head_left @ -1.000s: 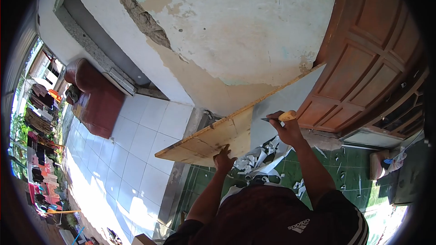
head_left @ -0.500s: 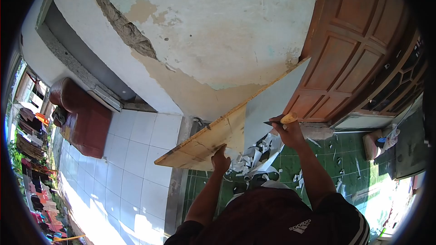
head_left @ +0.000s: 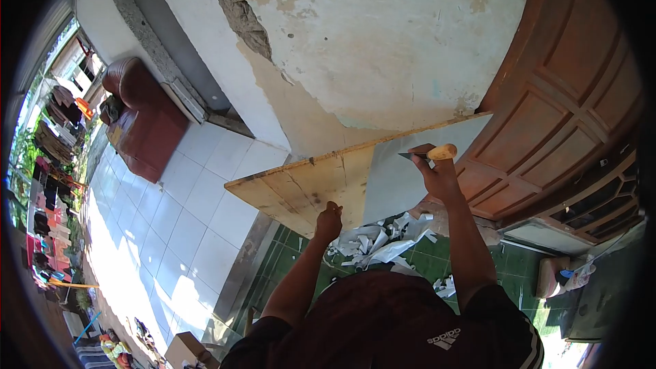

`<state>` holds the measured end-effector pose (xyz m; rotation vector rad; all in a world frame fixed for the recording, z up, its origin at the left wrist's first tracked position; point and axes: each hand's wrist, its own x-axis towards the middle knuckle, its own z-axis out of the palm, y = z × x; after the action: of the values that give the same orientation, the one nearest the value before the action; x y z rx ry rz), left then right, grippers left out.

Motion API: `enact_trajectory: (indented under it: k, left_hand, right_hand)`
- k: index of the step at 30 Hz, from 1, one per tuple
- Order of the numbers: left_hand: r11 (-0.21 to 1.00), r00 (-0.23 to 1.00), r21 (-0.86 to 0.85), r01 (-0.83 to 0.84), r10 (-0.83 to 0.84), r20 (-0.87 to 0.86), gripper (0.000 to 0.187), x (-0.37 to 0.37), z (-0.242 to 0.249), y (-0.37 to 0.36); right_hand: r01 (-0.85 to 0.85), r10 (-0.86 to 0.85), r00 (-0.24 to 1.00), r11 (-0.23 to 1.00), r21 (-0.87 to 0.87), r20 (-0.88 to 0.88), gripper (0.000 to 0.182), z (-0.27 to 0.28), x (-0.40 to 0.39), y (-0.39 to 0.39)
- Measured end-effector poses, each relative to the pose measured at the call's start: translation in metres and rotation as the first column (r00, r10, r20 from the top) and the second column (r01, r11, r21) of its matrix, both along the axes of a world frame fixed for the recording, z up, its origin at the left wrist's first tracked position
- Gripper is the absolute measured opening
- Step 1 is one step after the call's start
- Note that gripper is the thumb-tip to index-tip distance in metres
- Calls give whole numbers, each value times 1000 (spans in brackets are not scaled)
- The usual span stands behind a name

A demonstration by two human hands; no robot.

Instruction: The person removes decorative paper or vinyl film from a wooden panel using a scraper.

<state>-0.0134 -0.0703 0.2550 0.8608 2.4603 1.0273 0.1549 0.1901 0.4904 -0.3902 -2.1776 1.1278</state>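
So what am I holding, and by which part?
Your right hand holds a pointed tool near where blade meets handle; your left hand is at the lower edge of the board, grip unclear.

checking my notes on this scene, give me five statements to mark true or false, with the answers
1. The right hand holds a pointed tool with a pale wooden handle. True.
2. The left hand holds a matching tool. False: no tool shows there; it is at the lower edge of the flat board, part yellowish, part pale grey.
3. Thin white scraps lie on the green floor tiles. True.
4. The reddish-brown padded seat stands on the green floor tiles. False: it stands on the white floor tiles.
5. A brown panelled wooden door shows at the picture's right. True.
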Motion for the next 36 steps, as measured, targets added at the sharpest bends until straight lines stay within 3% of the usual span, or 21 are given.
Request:
enact_trajectory:
  k: [3,6,10,13,15,17,19,22,27,30,33,36]
  left_hand:
    - [973,979,165,159,-134,-153,19,1,-25,0]
    - [986,992,163,25,-4,-128,17,15,-21,11]
    - [998,993,53,26,-20,-118,40,27,-12,18]
    - [999,1000,-43,8,-7,18,61,49,29,25]
    - [994,995,-113,-12,1,-104,70,66,38,32]
    - [985,993,-175,12,-32,-115,78,67,39,30]
    - [977,997,-201,68,-72,-14,86,60,33,35]
    - [996,999,-76,36,-37,-11,90,63,30,45]
    - [999,999,-9,42,-42,-29,99,89,63,58]
    - [972,974,-234,-26,-28,-226,101,107,97,65]
    - [984,882,-164,-76,-10,-470,79,110,99,68]
    - [994,827,43,-96,104,-552,49,95,99,72]
  right_hand:
    - [-103,115,991,982,156,-66,11,7,-19,19]
    - [-183,195,980,964,192,-46,11,16,-34,36]
    - [-279,276,960,947,159,41,14,24,-50,49]
    - [-402,401,916,915,-21,-27,17,18,-71,62]
    - [-424,421,905,905,-43,-61,18,17,-78,60]
    - [-410,407,912,911,-44,-58,19,11,-79,59]
    - [-378,378,926,926,-3,-7,20,7,-80,67]
    - [-392,402,913,912,118,-68,24,6,-79,65]
    - [-392,393,919,919,32,-18,27,10,-81,67]
    - [-389,389,921,921,18,6,28,14,-79,64]
    - [-365,365,931,927,86,14,27,10,-82,66]
    - [-367,367,930,918,148,32,27,13,-80,65]
